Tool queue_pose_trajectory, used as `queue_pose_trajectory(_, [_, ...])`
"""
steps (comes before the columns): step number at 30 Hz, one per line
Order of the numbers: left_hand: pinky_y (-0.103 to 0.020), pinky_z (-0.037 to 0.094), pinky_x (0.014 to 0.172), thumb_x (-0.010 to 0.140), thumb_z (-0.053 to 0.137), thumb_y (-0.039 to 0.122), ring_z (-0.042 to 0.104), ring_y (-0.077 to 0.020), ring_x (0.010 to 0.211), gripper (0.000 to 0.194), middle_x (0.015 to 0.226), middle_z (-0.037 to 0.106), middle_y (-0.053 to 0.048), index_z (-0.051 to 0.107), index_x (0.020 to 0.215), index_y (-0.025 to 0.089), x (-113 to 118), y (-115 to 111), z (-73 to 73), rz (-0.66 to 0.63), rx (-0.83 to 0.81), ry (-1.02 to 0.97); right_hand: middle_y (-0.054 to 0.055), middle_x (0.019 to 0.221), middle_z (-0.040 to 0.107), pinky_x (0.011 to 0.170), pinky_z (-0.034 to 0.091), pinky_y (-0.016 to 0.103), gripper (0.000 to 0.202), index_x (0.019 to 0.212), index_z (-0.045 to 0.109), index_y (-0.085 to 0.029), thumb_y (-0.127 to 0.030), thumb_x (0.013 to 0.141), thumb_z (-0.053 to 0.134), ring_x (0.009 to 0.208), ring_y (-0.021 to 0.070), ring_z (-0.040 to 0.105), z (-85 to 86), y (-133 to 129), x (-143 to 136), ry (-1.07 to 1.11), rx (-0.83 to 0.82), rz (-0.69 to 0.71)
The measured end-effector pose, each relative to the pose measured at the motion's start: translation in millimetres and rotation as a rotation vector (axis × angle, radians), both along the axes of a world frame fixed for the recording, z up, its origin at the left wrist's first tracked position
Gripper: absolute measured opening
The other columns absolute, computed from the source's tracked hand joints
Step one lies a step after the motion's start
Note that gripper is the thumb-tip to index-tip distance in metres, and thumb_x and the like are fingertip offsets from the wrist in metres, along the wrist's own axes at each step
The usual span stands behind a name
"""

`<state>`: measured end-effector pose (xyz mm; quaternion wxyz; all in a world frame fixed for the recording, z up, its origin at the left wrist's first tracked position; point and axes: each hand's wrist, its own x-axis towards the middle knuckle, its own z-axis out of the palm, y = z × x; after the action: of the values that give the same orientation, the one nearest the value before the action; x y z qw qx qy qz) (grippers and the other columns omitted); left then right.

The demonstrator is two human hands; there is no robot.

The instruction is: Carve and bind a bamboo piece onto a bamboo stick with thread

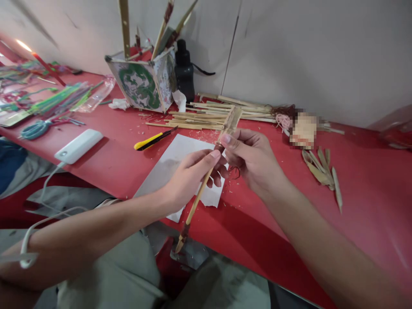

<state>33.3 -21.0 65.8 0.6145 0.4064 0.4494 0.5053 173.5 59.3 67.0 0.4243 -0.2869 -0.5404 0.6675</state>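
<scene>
Between my hands is a slim bamboo stick, slanting from upper right to lower left. A flat, wider pale piece is bound to its upper end with brown thread. More brown binding and a small pointed tip show at the lower end, past the table edge. My left hand pinches the stick just below the upper binding. My right hand grips the flat piece at its base, thumb on top. A loose strand of dark red thread hangs under the right hand.
White paper lies beneath my hands on the red table. Behind are a yellow cutter knife, bamboo strips, a dragon-patterned holder and a black bottle. A lit red candle, scissors and white power bank sit left; dry leaves right.
</scene>
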Motion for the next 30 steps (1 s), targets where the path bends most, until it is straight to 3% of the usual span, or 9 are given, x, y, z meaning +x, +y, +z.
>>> queue_pose_trajectory(3, [-0.024,0.042,0.062,0.102,0.055,0.04,0.057,-0.0089,0.064,0.029,0.079,0.065,-0.004,0.061,0.087,0.015,2.3,-0.2,-0.8,0.049,0.044,0.034,-0.008,0.051,0.04,0.041,0.025,0.026,0.045,0.064,0.059,-0.02,-0.051,0.076,0.09,0.044,0.0059,0.031,-2.0,-0.1,-1.0,-0.012,-0.01,0.0])
queue_pose_trajectory(8, [-0.023,0.044,0.068,0.102,0.056,0.036,0.054,-0.0088,0.068,0.03,0.077,0.058,-0.001,0.058,0.081,0.015,4.3,-0.5,-1.3,0.086,0.077,0.003,-0.003,0.054,0.055,0.042,0.039,0.029,0.047,0.065,0.059,-0.022,-0.058,0.077,0.086,0.044,0.0124,0.052,-4.3,-10.0,-7.3,0.008,-0.081,0.046])
queue_pose_trajectory(12, [-0.022,0.044,0.066,0.103,0.056,0.035,0.049,-0.0084,0.067,0.032,0.073,0.051,0.0,0.053,0.078,0.016,4.2,-2.0,0.0,0.077,0.11,-0.003,-0.002,0.055,0.059,0.043,0.044,0.03,0.048,0.064,0.058,-0.022,-0.06,0.076,0.086,0.044,0.0145,0.057,-0.2,-18.7,-10.5,0.015,-0.089,0.04])
queue_pose_trajectory(15, [-0.019,0.04,0.058,0.101,0.059,0.038,0.042,-0.0065,0.061,0.029,0.072,0.046,0.002,0.053,0.082,0.016,4.3,-3.7,2.1,0.061,0.052,-0.082,-0.002,0.057,0.059,0.043,0.041,0.029,0.048,0.065,0.058,-0.022,-0.06,0.074,0.087,0.046,0.0119,0.053,2.0,-19.8,-10.0,0.005,-0.085,0.023])
queue_pose_trajectory(18, [-0.015,0.023,0.045,0.099,0.06,0.041,0.024,-0.0039,0.052,0.029,0.068,0.032,0.006,0.052,0.086,0.017,3.4,-5.3,5.9,0.044,-0.064,-0.191,-0.004,0.057,0.054,0.041,0.026,0.026,0.048,0.066,0.059,-0.021,-0.057,0.071,0.09,0.046,0.0072,0.038,1.0,-15.1,-8.7,-0.021,-0.047,0.005])
queue_pose_trajectory(20, [-0.015,0.014,0.043,0.099,0.06,0.041,0.016,-0.0038,0.051,0.028,0.068,0.024,0.007,0.052,0.086,0.018,1.5,-6.6,9.5,0.029,-0.085,-0.255,-0.007,0.053,0.043,0.042,0.018,0.027,0.048,0.07,0.062,-0.021,-0.062,0.074,0.087,0.045,0.0063,0.027,0.3,-10.1,-7.7,-0.007,-0.053,0.038])
queue_pose_trajectory(24, [-0.014,0.013,0.042,0.1,0.057,0.038,0.01,-0.0048,0.051,0.026,0.069,0.016,0.008,0.05,0.085,0.019,-4.6,-9.1,17.3,-0.089,-0.134,-0.401,-0.011,0.051,0.019,0.044,0.012,0.029,0.06,0.088,0.068,-0.022,-0.082,0.082,0.064,0.045,0.0081,0.011,2.4,-2.5,-4.4,0.043,-0.172,0.107])
queue_pose_trajectory(26, [-0.015,0.013,0.041,0.1,0.055,0.039,0.007,-0.0054,0.05,0.026,0.068,0.013,0.008,0.048,0.083,0.019,-7.8,-9.4,19.8,-0.169,-0.193,-0.471,-0.01,0.051,0.022,0.045,0.012,0.029,0.06,0.09,0.071,-0.021,-0.08,0.084,0.062,0.048,0.0087,0.011,3.8,-1.2,-2.1,0.027,-0.155,0.164])
queue_pose_trajectory(30, [-0.017,0.01,0.038,0.101,0.051,0.039,0.002,-0.0065,0.049,0.028,0.066,0.011,0.008,0.045,0.08,0.021,-13.3,-6.8,20.4,-0.25,-0.278,-0.614,-0.005,0.061,0.05,0.046,0.017,0.028,0.04,0.092,0.075,-0.022,-0.06,0.079,0.081,0.05,0.0081,0.022,2.9,-1.2,1.2,-0.012,-0.048,0.258])
